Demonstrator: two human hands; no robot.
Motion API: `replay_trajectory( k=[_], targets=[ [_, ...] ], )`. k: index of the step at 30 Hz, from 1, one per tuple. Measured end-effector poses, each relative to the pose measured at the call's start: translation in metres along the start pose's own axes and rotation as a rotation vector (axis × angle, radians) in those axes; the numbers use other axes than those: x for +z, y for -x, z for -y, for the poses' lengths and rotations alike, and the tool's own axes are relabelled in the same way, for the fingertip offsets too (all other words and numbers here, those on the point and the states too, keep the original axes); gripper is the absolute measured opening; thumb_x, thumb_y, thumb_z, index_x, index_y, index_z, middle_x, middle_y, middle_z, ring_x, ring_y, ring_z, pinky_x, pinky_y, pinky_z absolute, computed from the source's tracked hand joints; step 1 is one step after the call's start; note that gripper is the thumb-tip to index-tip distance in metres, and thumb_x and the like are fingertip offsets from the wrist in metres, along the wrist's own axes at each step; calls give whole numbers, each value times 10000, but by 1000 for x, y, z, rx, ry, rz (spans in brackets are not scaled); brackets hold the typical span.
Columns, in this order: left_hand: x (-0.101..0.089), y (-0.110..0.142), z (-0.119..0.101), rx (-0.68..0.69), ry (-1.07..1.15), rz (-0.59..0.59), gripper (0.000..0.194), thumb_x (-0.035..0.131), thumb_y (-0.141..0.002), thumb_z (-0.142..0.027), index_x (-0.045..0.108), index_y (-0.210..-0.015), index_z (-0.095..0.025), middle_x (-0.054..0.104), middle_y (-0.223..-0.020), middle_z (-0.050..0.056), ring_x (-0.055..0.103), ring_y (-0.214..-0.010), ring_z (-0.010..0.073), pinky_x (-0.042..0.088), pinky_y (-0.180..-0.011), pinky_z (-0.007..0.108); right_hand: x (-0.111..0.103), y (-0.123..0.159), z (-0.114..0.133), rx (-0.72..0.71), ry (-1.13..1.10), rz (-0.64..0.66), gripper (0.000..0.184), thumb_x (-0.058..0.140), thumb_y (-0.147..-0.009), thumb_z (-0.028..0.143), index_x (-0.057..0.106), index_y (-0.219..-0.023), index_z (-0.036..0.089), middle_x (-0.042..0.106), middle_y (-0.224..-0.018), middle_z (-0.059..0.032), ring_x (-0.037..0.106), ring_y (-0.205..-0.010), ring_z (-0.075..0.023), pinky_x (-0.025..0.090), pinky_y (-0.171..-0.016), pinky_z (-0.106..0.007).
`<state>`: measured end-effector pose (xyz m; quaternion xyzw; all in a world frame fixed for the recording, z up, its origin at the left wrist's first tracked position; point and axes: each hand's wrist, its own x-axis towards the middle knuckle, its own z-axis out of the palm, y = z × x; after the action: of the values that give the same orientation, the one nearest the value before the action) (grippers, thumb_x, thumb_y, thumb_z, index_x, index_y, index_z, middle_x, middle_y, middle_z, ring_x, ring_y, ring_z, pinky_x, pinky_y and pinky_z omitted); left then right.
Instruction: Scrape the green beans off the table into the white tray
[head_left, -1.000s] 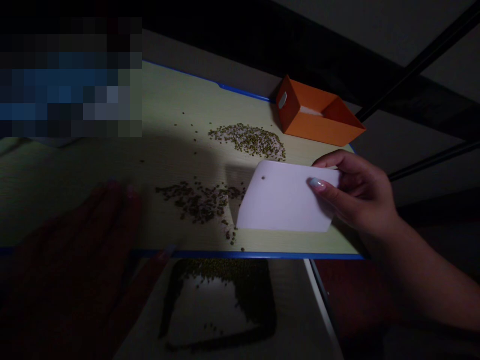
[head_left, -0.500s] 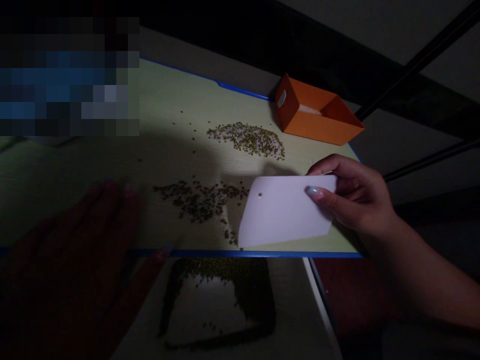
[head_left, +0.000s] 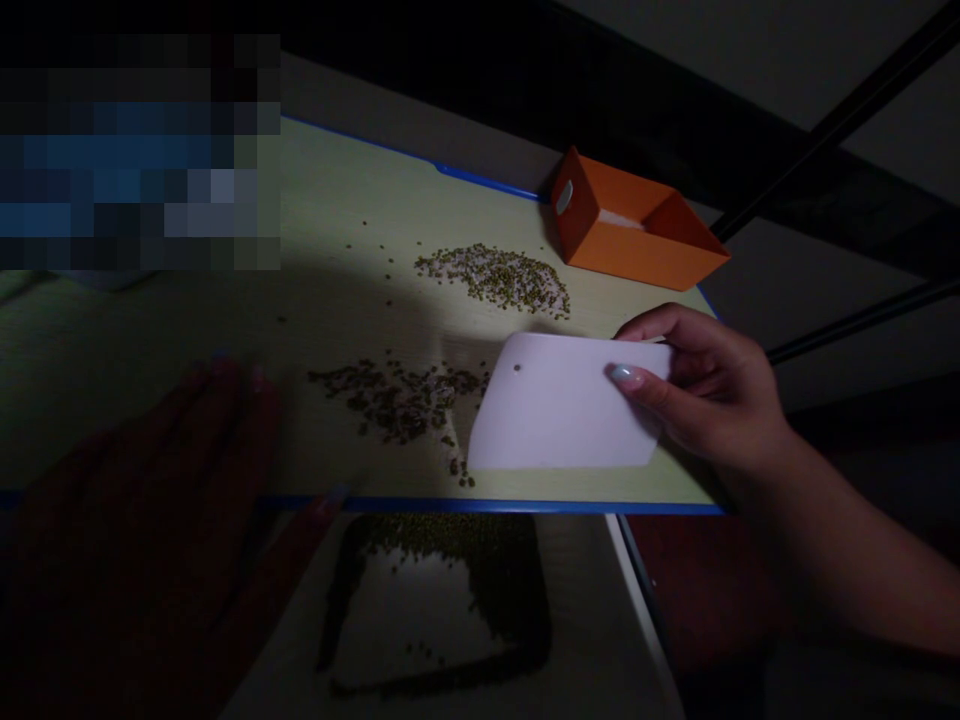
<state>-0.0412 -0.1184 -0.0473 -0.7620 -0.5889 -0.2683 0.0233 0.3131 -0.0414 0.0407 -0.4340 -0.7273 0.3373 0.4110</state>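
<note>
My right hand (head_left: 712, 390) pinches a white plastic scraper (head_left: 570, 405), thumb on its near face and fingers behind. One small green bean shows beside the scraper's upper left corner, or it may be a hole; I cannot tell which. At the scraper's left edge lies a shadowed pile of small green beans (head_left: 405, 400), with some pale grains among them. Farther back spreads a brighter pile of green beans and pale grains (head_left: 495, 278). My left hand (head_left: 165, 490) rests in deep shadow at the table's front left, fingers stretched out, holding nothing.
An orange open box (head_left: 637, 255) with something pale inside stands at the table's back right. Below the blue-edged table (head_left: 322, 200), a pale open drawer or tray (head_left: 600, 620) holds many green beans along its sides. The upper left is pixelated.
My right hand has shifted the white scraper slightly up and to the left, away from the table's front edge. My left hand and the far pile look the same.
</note>
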Motion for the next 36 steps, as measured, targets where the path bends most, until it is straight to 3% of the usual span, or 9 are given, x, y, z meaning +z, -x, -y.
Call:
replay_trajectory(
  k=[10, 17, 21, 25, 27, 32, 36],
  targets=[
    [-2, 0, -5, -18, 25, 2, 810, 418, -861, -673, 208, -1585, -375, 330, -1675, 42, 332, -1522, 373, 226, -1237, 675, -1, 2, 5, 17, -12, 81, 151, 789, -836, 352, 663, -876, 279, 605, -680, 21, 474, -451, -88, 334, -338, -225],
    [-1, 0, -3, -11, 11, 8, 849, 438, -834, -706, 204, -1584, -384, 319, -1680, 37, 314, -1529, 375, 225, -1239, 668, 1, 3, 5, 11, 7, 33, 180, 789, -837, 398, 666, -875, 272, 612, -684, 23, 492, -466, -88, 356, -351, -224],
    [-6, -2, -9, -89, 27, 63, 812, 394, -883, -662, 192, -1595, -328, 297, -1686, 84, 287, -1544, 360, 194, -1257, 651, 1, 3, 6, 23, 20, 29, 172, 797, -829, 374, 663, -868, 273, 625, -694, 21, 486, -468, -92, 362, -354, -230],
    [-7, -2, -14, -13, 38, -11, 824, 417, -854, -689, 212, -1585, -371, 316, -1681, 47, 318, -1524, 388, 199, -1245, 671, 0, 3, 5, 15, 25, -35, 168, 803, -824, 363, 666, -865, 276, 623, -687, 25, 473, -463, -93, 353, -351, -231],
    [-8, -2, -17, -74, 42, 30, 807, 445, -873, -637, 206, -1590, -353, 312, -1681, 69, 300, -1534, 384, 188, -1251, 671, 1, 3, 5, 17, 14, -58, 176, 812, -814, 353, 662, -871, 280, 614, -672, 31, 466, -452, -92, 342, -343, -227],
    [-11, -3, -20, -37, 7, 40, 769, 430, -901, -507, 166, -1601, -330, 279, -1693, 75, 277, -1546, 369, 208, -1248, 668, 3, 1, 6, 43, 27, -23, 219, 806, -811, 422, 652, -858, 274, 617, -682, 12, 485, -466, -103, 361, -339, -234],
    [-9, -4, -19, -54, -22, 61, 782, 417, -893, -554, 173, -1600, -323, 292, -1688, 77, 288, -1542, 368, 212, -1251, 656, 4, 1, 7, 62, 16, 9, 234, 801, -813, 438, 642, -859, 273, 612, -680, 13, 483, -464, -102, 364, -334, -231]
  ],
)
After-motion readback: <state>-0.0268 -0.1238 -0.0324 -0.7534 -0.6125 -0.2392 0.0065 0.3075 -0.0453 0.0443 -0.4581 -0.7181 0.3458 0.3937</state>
